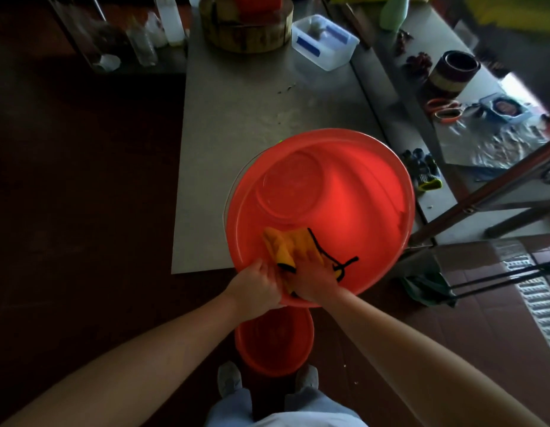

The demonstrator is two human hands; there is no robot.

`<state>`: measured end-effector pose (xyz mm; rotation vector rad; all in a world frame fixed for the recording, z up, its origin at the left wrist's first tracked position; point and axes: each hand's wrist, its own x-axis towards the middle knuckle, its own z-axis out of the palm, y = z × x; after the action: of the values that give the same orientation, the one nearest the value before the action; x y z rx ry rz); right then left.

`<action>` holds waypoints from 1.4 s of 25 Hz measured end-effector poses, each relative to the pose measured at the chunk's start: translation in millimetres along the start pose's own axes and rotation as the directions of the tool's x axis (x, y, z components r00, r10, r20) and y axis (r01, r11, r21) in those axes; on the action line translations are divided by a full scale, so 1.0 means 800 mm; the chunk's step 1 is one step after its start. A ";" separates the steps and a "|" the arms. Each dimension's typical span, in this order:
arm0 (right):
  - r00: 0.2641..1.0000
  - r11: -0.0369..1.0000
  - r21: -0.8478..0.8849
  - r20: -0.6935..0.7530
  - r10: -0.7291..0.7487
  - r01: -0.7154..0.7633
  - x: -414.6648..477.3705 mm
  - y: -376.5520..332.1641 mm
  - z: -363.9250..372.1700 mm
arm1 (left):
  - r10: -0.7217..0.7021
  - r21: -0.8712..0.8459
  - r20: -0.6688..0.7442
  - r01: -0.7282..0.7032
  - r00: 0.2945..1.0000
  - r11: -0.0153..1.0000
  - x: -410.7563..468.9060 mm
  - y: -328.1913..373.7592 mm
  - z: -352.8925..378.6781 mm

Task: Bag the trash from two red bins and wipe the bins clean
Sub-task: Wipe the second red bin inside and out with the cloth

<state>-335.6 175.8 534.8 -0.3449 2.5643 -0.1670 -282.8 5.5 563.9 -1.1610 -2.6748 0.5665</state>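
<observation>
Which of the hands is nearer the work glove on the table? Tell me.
Right. The right hand presses the yellow cloth inside the red bin, on the glove's side; the left hand grips the rim farther away.

The scene is dim; daylight enters from upper right of the red bin (319,208), which glows brightly (edges are dark, curved, slightly blurred).
</observation>
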 end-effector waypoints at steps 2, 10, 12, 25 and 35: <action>0.998 0.996 0.064 0.019 -0.065 0.064 -0.004 0.004 -0.007 | -0.007 0.003 0.029 0.007 1.000 1.000 -0.003 -0.003 -0.001; 0.993 0.900 -0.421 -0.038 0.108 -0.114 -0.025 0.070 -0.042 | -0.006 -0.002 0.063 0.006 0.998 1.000 0.004 -0.003 -0.011; 0.993 0.954 -0.278 -0.002 0.116 -0.112 -0.038 0.044 -0.025 | 0.002 0.018 0.060 -0.003 0.998 1.000 0.005 -0.004 -0.012; 0.992 0.985 -0.144 0.093 -0.083 0.096 0.014 0.026 -0.021 | -0.020 -0.035 -0.039 0.019 0.999 0.999 0.006 -0.015 0.001; 0.993 0.984 -0.176 0.111 0.046 -0.026 0.167 0.032 -0.008 | 0.020 -0.047 -0.109 -0.025 0.994 0.999 0.006 -0.002 0.026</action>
<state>-453.6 163.3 468.6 -0.3620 2.4752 0.0894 -293.1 2.2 545.6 -1.2003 -2.5999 0.4308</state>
